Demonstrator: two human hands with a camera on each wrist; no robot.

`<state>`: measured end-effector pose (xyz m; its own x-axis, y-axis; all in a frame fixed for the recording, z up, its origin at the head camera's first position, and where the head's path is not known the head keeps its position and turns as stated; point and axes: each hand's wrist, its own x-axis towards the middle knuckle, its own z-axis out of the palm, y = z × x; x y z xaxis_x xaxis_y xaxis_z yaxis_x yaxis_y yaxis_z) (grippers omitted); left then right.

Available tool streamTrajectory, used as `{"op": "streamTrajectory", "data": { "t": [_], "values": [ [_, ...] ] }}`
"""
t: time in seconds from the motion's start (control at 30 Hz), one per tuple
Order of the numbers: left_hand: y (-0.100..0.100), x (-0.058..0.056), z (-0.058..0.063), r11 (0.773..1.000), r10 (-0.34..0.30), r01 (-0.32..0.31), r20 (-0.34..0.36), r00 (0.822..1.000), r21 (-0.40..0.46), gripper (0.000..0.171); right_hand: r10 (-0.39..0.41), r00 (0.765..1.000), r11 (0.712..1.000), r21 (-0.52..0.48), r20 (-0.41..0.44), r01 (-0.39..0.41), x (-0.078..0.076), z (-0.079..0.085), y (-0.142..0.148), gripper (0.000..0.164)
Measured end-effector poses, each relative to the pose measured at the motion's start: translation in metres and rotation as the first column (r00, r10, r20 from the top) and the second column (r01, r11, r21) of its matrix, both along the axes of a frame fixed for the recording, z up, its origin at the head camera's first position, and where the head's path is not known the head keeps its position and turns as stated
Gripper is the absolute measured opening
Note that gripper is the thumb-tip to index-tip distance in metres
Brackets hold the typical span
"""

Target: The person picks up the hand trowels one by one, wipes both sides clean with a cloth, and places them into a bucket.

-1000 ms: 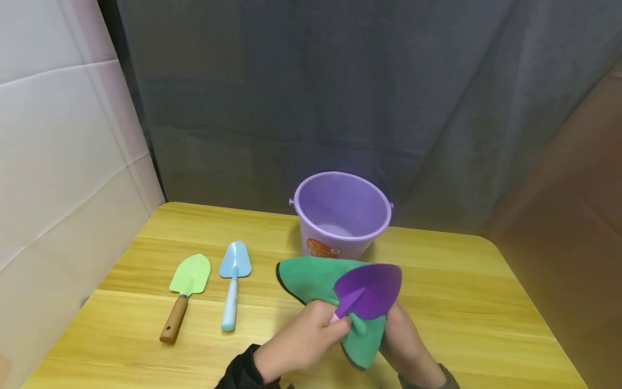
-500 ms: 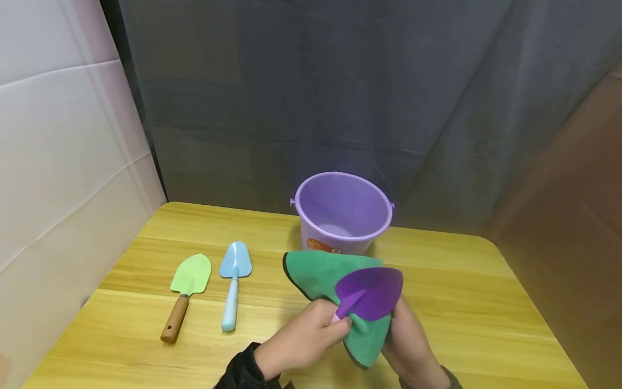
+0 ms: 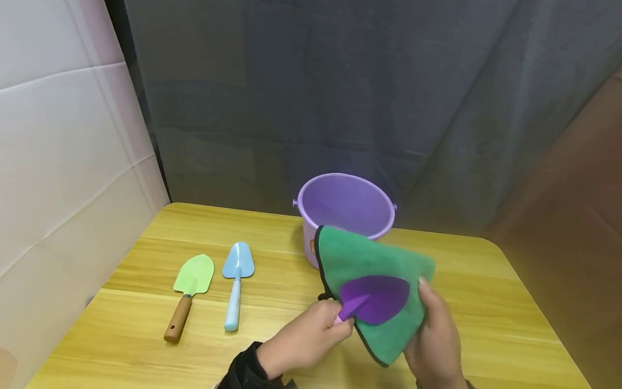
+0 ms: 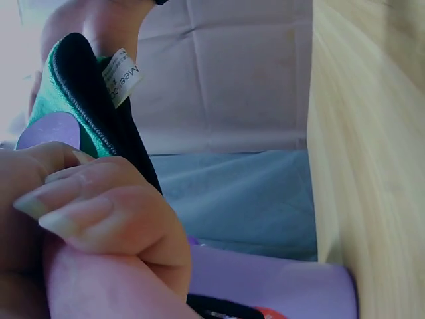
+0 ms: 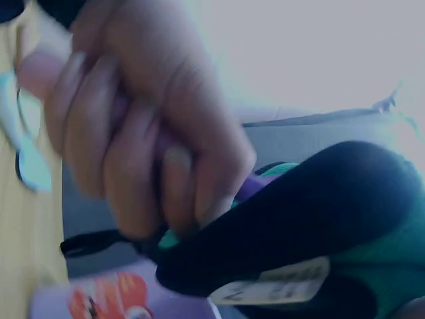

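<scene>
My left hand grips the pink handle of a purple hand trowel, its fingers curled round it. The blade points up and to the right, above the table. Behind the blade lies a green cloth with a dark edge, spread out and slanting. My right hand holds this cloth from the right, thumb on the front near its edge and the other fingers mostly hidden behind it. A white printed label hangs from the cloth's edge in the left wrist view.
A purple bucket stands at the table's back, partly covered by the cloth in the head view. On the left of the wooden table lie a green trowel with a wooden handle and a light blue trowel.
My right hand has moved right and turned so its thumb shows on the cloth's front. The cloth has spread open and risen higher behind the blade. The left hand has stayed almost in place.
</scene>
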<state>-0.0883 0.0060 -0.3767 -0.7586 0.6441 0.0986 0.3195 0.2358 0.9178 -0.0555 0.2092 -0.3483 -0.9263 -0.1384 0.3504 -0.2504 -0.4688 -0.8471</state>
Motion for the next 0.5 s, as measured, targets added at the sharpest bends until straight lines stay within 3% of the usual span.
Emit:
{"op": "streamTrajectory", "data": {
  "t": [0.03, 0.1, 0.2, 0.37, 0.43, 0.5],
  "values": [
    [-0.001, 0.000, 0.001, 1.000, 0.004, -0.004, 0.000, 1.000, -0.001, 0.038, -0.091, 0.996, 0.994, 0.052, -0.018, 0.092, 0.002, 0.000, -0.001, 0.050],
    [-0.002, -0.001, 0.002, 1.000, 0.013, -0.013, -0.001, 1.000, 0.000, 0.037, -0.245, 0.965, 0.961, 0.105, -0.094, 0.254, 0.004, -0.002, -0.004, 0.049],
    [-0.003, -0.002, 0.002, 1.000, 0.014, -0.014, 0.003, 1.000, 0.008, 0.036, -0.338, 0.906, 0.934, 0.026, -0.254, 0.355, 0.005, -0.006, -0.009, 0.053],
    [-0.001, 0.000, 0.001, 1.000, -0.010, 0.010, -0.021, 1.000, 0.013, 0.037, -0.336, 0.839, 0.942, -0.157, -0.428, 0.297, 0.002, -0.010, -0.012, 0.058],
    [0.000, 0.002, 0.001, 1.000, -0.012, 0.012, -0.034, 0.999, 0.007, 0.036, -0.342, 0.833, 0.940, -0.169, -0.435, 0.297, 0.001, -0.010, -0.011, 0.058],
    [0.000, 0.003, 0.001, 1.000, -0.005, 0.005, -0.042, 0.999, -0.005, 0.036, -0.311, 0.854, 0.950, -0.162, -0.418, 0.267, 0.000, -0.011, -0.008, 0.060]
  ]
}}
